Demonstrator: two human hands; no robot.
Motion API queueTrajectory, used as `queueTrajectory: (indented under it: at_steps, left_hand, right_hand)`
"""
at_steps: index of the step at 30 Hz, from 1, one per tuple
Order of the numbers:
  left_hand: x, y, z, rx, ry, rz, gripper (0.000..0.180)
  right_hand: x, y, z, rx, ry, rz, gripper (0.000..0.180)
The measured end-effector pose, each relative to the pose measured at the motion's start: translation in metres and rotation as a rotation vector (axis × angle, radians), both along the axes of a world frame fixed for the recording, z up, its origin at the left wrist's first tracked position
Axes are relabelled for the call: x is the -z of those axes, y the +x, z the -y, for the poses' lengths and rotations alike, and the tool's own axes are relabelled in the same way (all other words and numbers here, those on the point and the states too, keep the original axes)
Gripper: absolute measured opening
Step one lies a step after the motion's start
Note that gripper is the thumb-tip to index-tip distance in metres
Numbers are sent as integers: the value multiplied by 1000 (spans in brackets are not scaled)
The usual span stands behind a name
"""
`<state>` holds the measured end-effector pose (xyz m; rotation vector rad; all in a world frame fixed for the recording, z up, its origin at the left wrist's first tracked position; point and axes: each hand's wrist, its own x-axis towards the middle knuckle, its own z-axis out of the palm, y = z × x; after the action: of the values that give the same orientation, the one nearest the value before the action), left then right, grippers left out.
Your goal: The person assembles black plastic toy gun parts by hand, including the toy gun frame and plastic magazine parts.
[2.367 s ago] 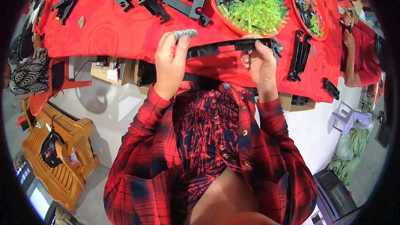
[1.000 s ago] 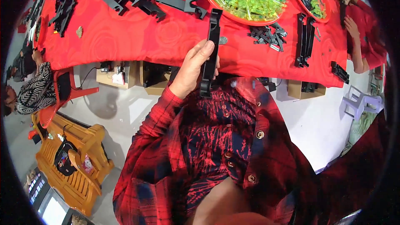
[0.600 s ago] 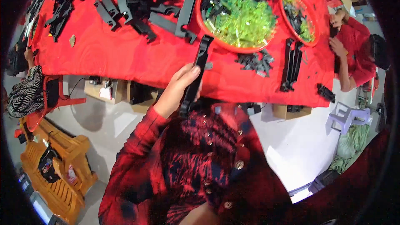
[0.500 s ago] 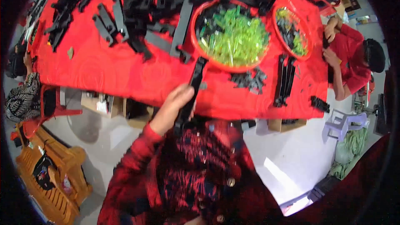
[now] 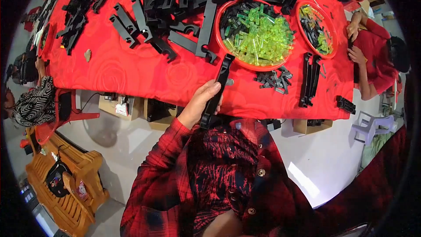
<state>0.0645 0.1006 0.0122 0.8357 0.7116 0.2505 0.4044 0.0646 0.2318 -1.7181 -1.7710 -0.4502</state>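
— What do we see in the head view?
— We have our left hand [image 5: 202, 100] clamped on a black strip [image 5: 214, 102], thumb on its face. It slants across the near edge of the red cloth [image 5: 149, 77], its far end leaning right and its near end before our shirt.
— And our right hand?
— Out of sight; only the right sleeve [image 5: 364, 186] shows, so we cannot tell whether its fingers are apart or together.
— What lies around the strip?
— Just right of it, we spot a small grey piece [image 5: 230, 81] on the cloth. Farther off stands a red basin [image 5: 263, 68] of green and black pieces, with a dark heap [image 5: 275, 80] near its lower right. We see black parts [image 5: 171, 46] at far left, and a co-worker [image 5: 375, 55] at far right.
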Motion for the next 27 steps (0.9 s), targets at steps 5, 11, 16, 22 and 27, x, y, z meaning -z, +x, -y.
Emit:
queueTrajectory:
  at_steps: [5, 11, 16, 22, 27]
  left_hand:
    - [-3, -7, 3, -1, -24, 25, 42]
    - [-3, -4, -2, -5, -99, 72, 40]
    - [6, 2, -9, -8, -83, 119, 43]
    - [23, 9, -19, -48, -151, 228, 58]
    - [46, 2, -27, -27, -354, 432, 42]
  right_hand:
    - [-3, -3, -9, -61, -16, 94, 28]
    - [-17, 4, -17, -103, -59, 244, 29]
    - [-34, 4, -23, -138, -98, 385, 30]
    - [96, -24, -41, 52, 21, -267, 18]
    - [169, -40, -31, 269, -77, 203, 29]
